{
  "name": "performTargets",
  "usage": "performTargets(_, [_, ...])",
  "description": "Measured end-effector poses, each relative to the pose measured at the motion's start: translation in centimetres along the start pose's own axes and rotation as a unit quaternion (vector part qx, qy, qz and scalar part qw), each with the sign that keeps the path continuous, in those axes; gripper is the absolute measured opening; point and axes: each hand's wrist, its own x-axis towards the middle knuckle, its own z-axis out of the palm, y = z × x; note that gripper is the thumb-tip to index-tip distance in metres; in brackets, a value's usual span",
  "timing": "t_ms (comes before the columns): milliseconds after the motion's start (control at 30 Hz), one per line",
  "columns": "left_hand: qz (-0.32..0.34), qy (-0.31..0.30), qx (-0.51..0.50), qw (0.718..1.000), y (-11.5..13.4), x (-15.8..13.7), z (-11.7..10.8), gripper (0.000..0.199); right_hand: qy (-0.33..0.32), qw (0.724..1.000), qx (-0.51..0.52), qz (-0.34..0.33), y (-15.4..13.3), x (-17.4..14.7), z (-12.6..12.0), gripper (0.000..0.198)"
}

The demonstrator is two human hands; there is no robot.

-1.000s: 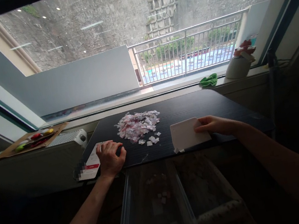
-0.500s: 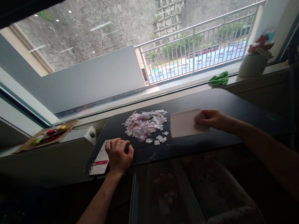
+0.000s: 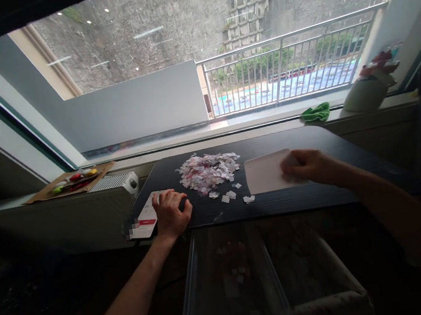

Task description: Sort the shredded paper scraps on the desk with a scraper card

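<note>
A heap of small pink and white paper scraps (image 3: 208, 170) lies on the black table (image 3: 320, 196). My right hand (image 3: 308, 167) grips a white flat scraper card (image 3: 266, 172) just right of the heap, its edge on the tabletop. A few loose scraps (image 3: 236, 196) lie in front of the heap. My left hand (image 3: 171, 214) rests curled on the table's near left corner, partly on a white and red card (image 3: 146, 222). Below the table edge stands a clear plastic bin (image 3: 231, 287) with a few scraps inside.
On the left ledge sit a white heater (image 3: 114, 182) and a cardboard sheet with coloured items (image 3: 68, 181). A green cloth (image 3: 316, 112) and a white pot (image 3: 368, 92) sit on the windowsill. A second container (image 3: 317, 273) stands right of the bin.
My right hand has drawn the white card back from the table's front edge to beside the heap, leaving a few scraps on the table. The view has shifted left. My left hand stays put.
</note>
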Motion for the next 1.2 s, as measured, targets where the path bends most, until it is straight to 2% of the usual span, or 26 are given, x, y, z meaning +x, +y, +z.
performTargets(233, [0.006,-0.004,0.006,1.0,-0.2,0.0,0.0,0.015,0.023,0.999,0.0,0.031,0.3,0.0,0.7,0.019])
performTargets(367, [0.003,-0.005,0.007,1.0,-0.2,0.0,0.0,0.015,-0.003,1.0,0.022,0.016,0.4,-0.1,0.9,0.019])
performTargets(533, [-0.001,-0.007,0.001,1.0,-0.1,0.1,-0.1,0.014,0.0,1.0,-0.019,0.008,0.6,-0.2,0.0,0.017])
performTargets(733, [-0.005,-0.005,0.001,1.0,0.0,0.1,-0.1,0.014,-0.011,0.999,-0.023,0.027,-0.2,-0.8,-0.4,0.014])
performTargets(867, [0.0,-0.006,0.002,1.0,-0.1,0.1,0.0,0.014,-0.006,0.998,-0.035,0.042,0.2,-1.2,-1.5,0.016])
performTargets(967, [0.008,-0.003,0.007,1.0,-0.2,0.1,0.0,0.015,0.002,0.999,-0.013,0.047,0.7,-1.3,-2.2,0.019])
performTargets(1200, [0.01,-0.002,0.017,1.0,-0.2,0.1,0.0,0.015,-0.026,0.998,0.032,0.042,0.9,-1.0,-1.6,0.021])
